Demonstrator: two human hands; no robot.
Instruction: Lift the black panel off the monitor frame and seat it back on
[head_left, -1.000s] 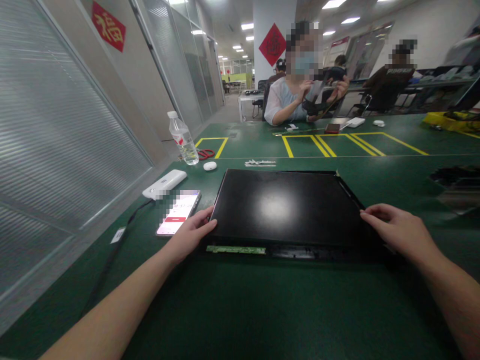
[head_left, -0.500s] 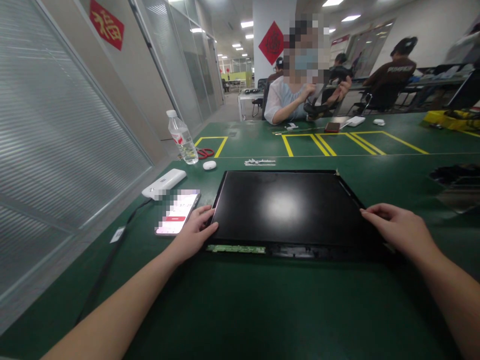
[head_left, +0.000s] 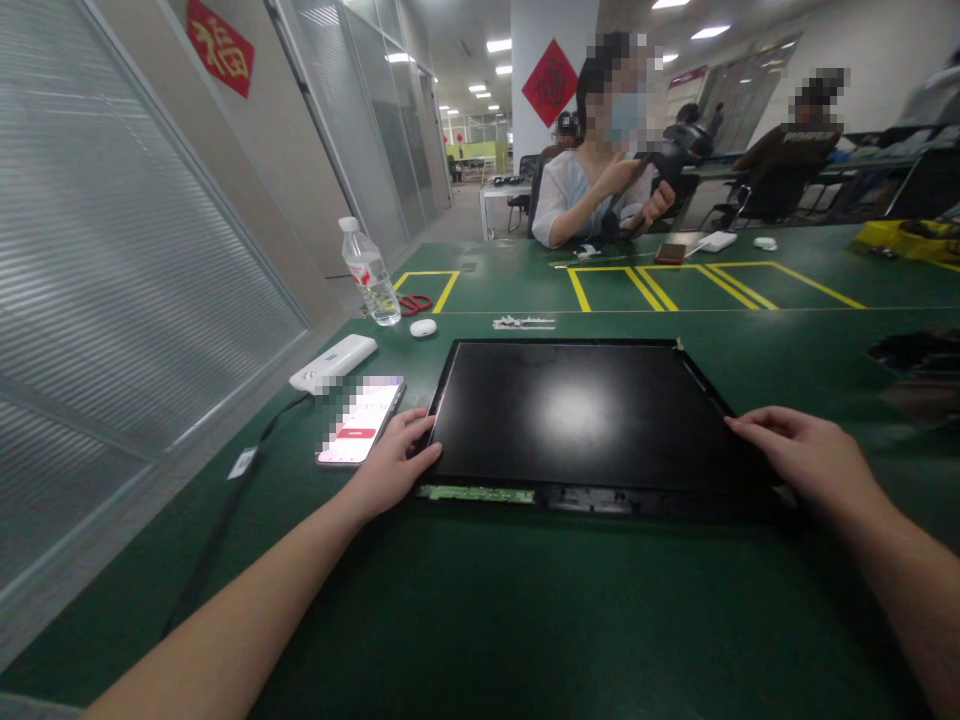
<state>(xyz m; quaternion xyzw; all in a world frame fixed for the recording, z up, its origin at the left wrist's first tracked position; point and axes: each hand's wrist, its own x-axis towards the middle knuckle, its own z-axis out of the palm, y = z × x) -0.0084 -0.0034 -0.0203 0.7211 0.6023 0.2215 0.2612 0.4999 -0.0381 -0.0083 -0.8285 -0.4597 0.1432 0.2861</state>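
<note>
A black flat screen panel (head_left: 555, 415) lies face up on the green table (head_left: 480, 600). Along its near edge runs a green circuit strip (head_left: 476, 495). My left hand (head_left: 397, 460) grips the panel's left edge, with the thumb on top near the front corner. On the other side my right hand (head_left: 810, 455) holds the right edge between thumb and fingers. The undersides of both grips are hidden. Just left of my left hand lies a lit phone (head_left: 364, 420).
Beyond the phone are a white power bank (head_left: 334, 363) with a black cable, a white earbud case (head_left: 423, 328), a water bottle (head_left: 370, 272) and red scissors (head_left: 415, 304). Small strips (head_left: 523, 323) lie behind the panel. A masked person (head_left: 592, 190) sits opposite, holding a black device.
The whole view has shifted slightly, while both hands keep their places on the panel. The person opposite has raised a hand and the black device.
</note>
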